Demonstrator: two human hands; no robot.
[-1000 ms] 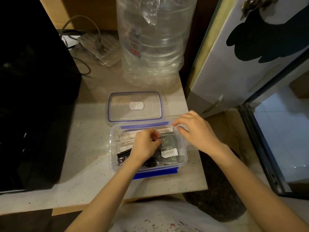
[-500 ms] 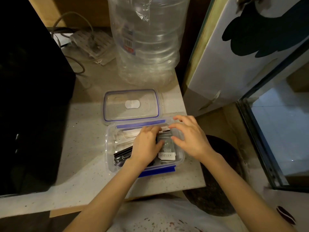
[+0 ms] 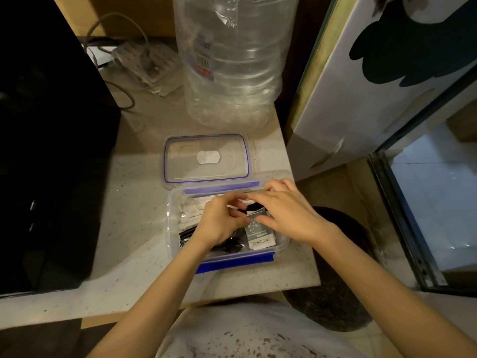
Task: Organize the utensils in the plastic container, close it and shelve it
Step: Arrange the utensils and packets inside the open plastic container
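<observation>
You are reaching both hands into the open plastic container (image 3: 172, 223) sitting at the counter's (image 3: 129, 202) near edge, at 6 o'clock from the big clear water jug (image 3: 232, 60). Your left hand (image 3: 220, 223) is curling its fingers over black wrapped utensils (image 3: 187, 237), though whether it is gripping any you cannot tell. Your right hand (image 3: 286, 215) is pinching the top of a grey sachet (image 3: 259, 235) between thumb and fingers. The blue-trimmed lid (image 3: 206, 158) is lying flat at 12 o'clock, touching the container. Pale wrapped utensils (image 3: 193, 210) are lying along its far side.
</observation>
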